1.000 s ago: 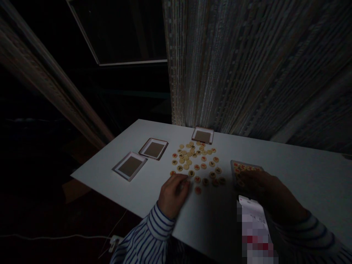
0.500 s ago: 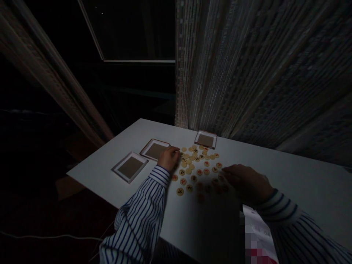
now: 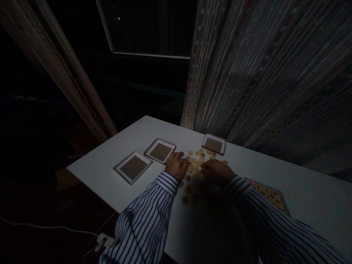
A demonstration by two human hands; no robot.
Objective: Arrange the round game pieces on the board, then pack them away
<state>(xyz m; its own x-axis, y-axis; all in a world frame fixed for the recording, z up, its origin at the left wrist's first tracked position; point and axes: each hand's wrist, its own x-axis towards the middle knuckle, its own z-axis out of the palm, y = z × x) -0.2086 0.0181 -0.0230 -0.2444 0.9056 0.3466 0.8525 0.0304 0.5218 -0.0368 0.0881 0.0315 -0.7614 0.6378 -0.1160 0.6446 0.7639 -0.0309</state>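
Showing seemingly Chinese characters [image 3: 188,178]: discs [image 3: 195,167] between hands [image 3: 176,167].

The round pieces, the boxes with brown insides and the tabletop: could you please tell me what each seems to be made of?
Round pieces: probably wood or plastic, judging by their even, pale yellow faces.
Boxes with brown insides: perhaps cardboard, with flat brown panels inside pale, thin rims.
Tabletop: likely laminate or painted board, smooth and white without visible grain.
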